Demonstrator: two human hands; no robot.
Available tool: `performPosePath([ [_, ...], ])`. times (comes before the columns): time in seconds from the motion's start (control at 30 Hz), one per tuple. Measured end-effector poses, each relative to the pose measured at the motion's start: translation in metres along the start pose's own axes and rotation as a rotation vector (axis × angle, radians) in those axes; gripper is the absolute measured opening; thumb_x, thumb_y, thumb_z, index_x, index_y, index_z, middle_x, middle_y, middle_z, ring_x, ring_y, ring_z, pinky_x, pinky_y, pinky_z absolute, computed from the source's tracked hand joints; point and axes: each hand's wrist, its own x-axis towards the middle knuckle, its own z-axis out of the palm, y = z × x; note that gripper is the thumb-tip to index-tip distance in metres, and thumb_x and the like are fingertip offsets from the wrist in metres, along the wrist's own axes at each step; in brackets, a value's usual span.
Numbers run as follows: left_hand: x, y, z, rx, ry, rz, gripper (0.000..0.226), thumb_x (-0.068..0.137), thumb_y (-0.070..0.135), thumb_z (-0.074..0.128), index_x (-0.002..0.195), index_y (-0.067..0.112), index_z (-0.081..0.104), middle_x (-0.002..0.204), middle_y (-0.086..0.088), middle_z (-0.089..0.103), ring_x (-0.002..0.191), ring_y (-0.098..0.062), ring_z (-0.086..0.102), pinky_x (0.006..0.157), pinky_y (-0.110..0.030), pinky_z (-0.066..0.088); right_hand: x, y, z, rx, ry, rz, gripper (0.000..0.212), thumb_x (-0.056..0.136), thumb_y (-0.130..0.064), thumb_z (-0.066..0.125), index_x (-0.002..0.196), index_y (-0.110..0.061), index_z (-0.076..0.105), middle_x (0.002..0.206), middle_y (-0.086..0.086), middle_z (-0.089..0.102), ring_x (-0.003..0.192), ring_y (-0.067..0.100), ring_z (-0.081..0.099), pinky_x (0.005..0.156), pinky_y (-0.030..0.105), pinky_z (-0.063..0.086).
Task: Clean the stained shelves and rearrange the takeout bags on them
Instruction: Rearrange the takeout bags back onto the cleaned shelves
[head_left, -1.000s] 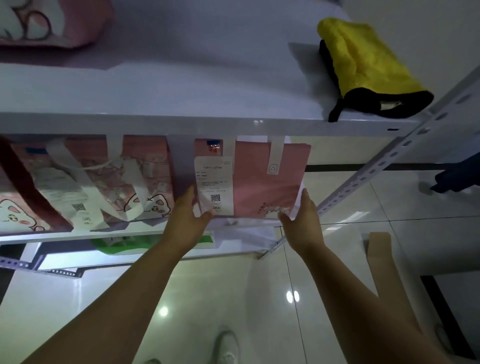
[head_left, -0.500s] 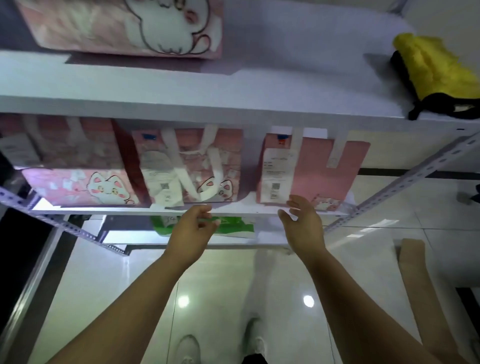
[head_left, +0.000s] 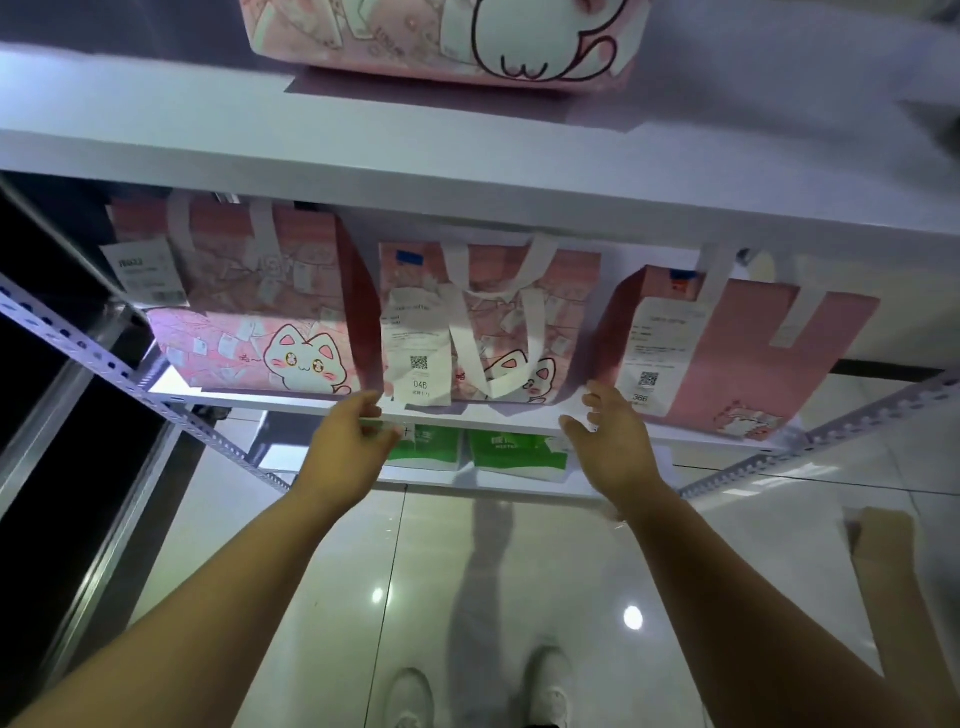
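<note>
Three pink bags line a white shelf above glossy tiles.

Floor: pale glossy tiles with thin grout lines. Two bright round light reflections show on it, well apart. A pair of white shoes stands at the bottom edge, with grey trouser legs rising from them. A brown cardboard piece shows at the right edge. A dark unlit area fills the left side. A black band runs along the wall base at right.
</note>
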Motion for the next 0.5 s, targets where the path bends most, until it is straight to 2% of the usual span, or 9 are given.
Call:
performPosePath([
  [0.07,0.013,0.003,-0.001,0.024,0.029,0.057,0.039,0.084,0.016,0.066,0.120,0.017,0.052,0.116,0.002,0.053,0.100,-0.015,0.053,0.086,-0.034,0.046,0.011,-0.002,0.001,-0.063,-0.003,-0.003,0.066,0.087,-0.024,0.064,0.144,-0.014,0.030,0.143,0.006,0.044,0.128,0.024,0.044,0.108,0.042,0.035],
  [0.17,0.034,0.008,-0.001,0.088,0.045,0.154,0.030,0.083,0.018,0.066,0.110,0.020,0.052,0.115,-0.001,0.054,0.102,-0.017,0.052,0.084,-0.035,0.044,0.029,-0.007,0.002,-0.100,-0.022,0.009,0.077,0.087,-0.024,0.063,0.148,-0.014,0.017,0.149,0.007,0.036,0.131,0.026,0.041,0.108,0.044,0.034],
  [0.23,0.048,0.011,0.001,0.109,0.022,0.155,0.042,0.085,0.018,0.064,0.123,0.013,0.048,0.125,-0.007,0.053,0.113,-0.025,0.051,0.096,-0.043,0.044,0.039,-0.010,0.005,-0.115,-0.048,0.020,0.079,0.088,-0.025,0.063,0.149,-0.014,0.013,0.151,0.008,0.033,0.134,0.027,0.038,0.109,0.044,0.033],
  [0.3,0.056,0.014,0.004,0.087,-0.014,0.154,0.046,0.086,0.017,0.062,0.129,0.014,0.043,0.129,-0.007,0.053,0.118,-0.025,0.050,0.100,-0.047,0.042,0.047,-0.014,0.008,-0.155,-0.071,0.019,0.076,0.087,-0.024,0.063,0.147,-0.011,0.017,0.149,0.010,0.034,0.133,0.029,0.038,0.108,0.041,0.033],
  [0.37,0.060,0.015,0.007,0.049,-0.041,0.165,0.040,0.086,0.014,0.061,0.123,0.020,0.045,0.124,-0.003,0.057,0.114,-0.021,0.053,0.097,-0.047,0.045,0.052,-0.018,0.011,-0.176,-0.088,0.008,0.065,0.086,-0.023,0.064,0.139,-0.009,0.029,0.139,0.011,0.044,0.123,0.030,0.046,0.100,0.037,0.038],
  [0.5,0.063,0.014,0.010,0.021,-0.030,0.155,0.039,0.086,0.008,0.059,0.121,0.021,0.051,0.122,0.000,0.060,0.111,-0.017,0.056,0.094,-0.038,0.046,0.054,-0.021,0.016,-0.084,-0.085,0.011,0.043,0.084,-0.013,0.064,0.121,-0.016,0.044,0.114,0.002,0.056,0.106,0.023,0.056,0.085,0.030,0.041],
])
